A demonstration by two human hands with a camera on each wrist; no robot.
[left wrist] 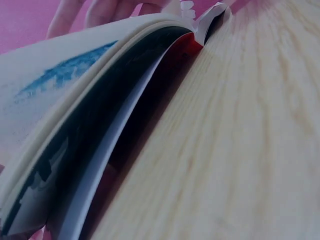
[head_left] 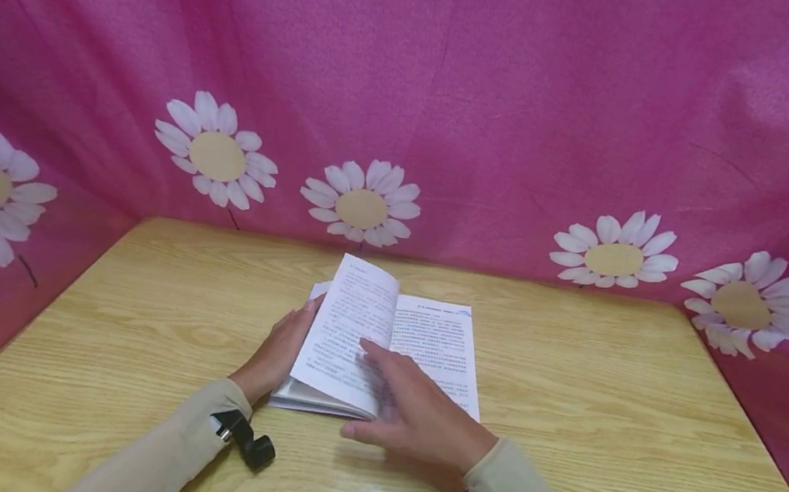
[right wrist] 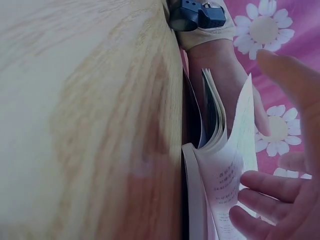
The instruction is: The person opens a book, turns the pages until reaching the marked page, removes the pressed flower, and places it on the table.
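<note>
An open book (head_left: pixel 429 343) with printed pages lies on the wooden table, its left part raised off the tabletop. One page (head_left: pixel 353 324) stands lifted and leans over the left side. My left hand (head_left: pixel 279 352) holds the book's left edge, its fingers partly hidden behind that page. From the left wrist view, the cover and page block (left wrist: pixel 95 95) curve up from the table. My right hand (head_left: pixel 420 413) is over the middle of the book, thumb spread apart; in the right wrist view its loosely extended fingers (right wrist: pixel 270 187) lie against the printed page.
The light wooden table (head_left: pixel 638 448) extends on both sides of the book. A pink curtain (head_left: pixel 504 110) with large white daisies encloses the back and sides. Each wrist bears a small black camera, such as the left one (head_left: pixel 253 445).
</note>
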